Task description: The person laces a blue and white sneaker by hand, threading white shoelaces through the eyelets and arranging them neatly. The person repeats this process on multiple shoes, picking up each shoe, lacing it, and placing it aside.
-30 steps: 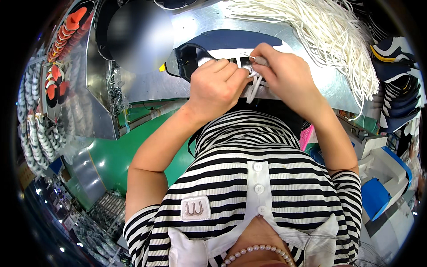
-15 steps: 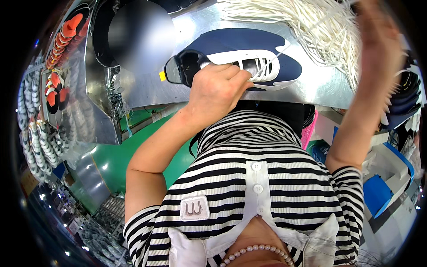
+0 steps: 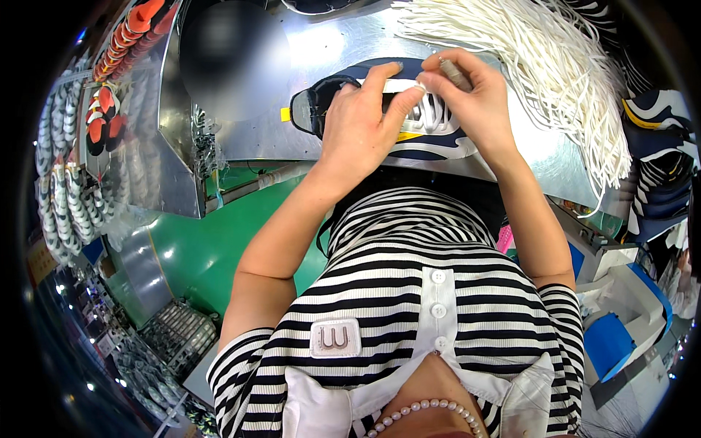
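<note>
A navy and white sneaker upper (image 3: 438, 150) with a yellow stripe lies on its sole side on the metal table, toe to the right. White lacing crosses its front. My left hand (image 3: 358, 124) rests over the dark collar and tongue, thumb and index finger spread apart. Its thumb tip is close to my right fingertips. My right hand (image 3: 478, 98) is above the lacing, thumb and finger pinched on a white shoelace (image 3: 421, 85). A beige wrapped piece (image 3: 454, 74) shows at its fingers; whether it is tape or a handle, I cannot tell.
A heap of loose white laces (image 3: 540, 80) spreads over the metal table (image 3: 307, 150) at the back right, hanging over its edge. More navy and white uppers (image 3: 661, 160) are stacked on the right. Orange and black shoe pieces (image 3: 135, 36) hang at the left.
My right hand has come down from the upper right to the lacing. My left hand has loosened from its pinch and spread thumb and index. The upper's near side, with the yellow stripe, now shows.
</note>
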Tool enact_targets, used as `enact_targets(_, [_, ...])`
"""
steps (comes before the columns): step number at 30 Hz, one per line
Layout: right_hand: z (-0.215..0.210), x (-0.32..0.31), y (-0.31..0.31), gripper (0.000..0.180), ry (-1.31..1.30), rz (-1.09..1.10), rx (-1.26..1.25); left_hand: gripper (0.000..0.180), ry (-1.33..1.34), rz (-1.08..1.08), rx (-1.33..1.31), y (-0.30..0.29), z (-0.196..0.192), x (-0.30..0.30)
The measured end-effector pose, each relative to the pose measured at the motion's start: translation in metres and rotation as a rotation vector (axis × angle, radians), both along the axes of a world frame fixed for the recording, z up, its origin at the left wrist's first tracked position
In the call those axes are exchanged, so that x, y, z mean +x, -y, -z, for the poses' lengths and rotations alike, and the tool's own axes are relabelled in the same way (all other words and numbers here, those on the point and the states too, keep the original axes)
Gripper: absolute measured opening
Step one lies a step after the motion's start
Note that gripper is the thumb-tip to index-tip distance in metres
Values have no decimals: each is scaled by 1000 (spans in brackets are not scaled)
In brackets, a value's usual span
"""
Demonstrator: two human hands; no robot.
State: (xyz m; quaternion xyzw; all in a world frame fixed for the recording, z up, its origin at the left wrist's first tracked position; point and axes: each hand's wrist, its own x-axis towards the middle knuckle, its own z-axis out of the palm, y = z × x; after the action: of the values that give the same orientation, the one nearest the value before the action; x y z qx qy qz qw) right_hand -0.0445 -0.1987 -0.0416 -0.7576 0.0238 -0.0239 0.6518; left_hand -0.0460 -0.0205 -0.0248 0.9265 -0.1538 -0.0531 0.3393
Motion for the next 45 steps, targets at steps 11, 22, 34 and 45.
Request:
enact_targets(11, [7, -15, 0, 21, 156, -20, -90, 39, 297, -123, -69, 6, 19, -3])
enact_targets(22, [-17, -29, 16, 16, 42, -213, -422, 35, 314, -70, -95, 4, 20, -8])
enact_targets(34, [-2, -7, -27, 32, 363, -324, -903, 26, 213, -66, -288, -4, 30, -12])
enact_targets(45, [12, -19, 27, 16, 64, -4, -340, 36, -394, -94, -540, 1, 8, -4])
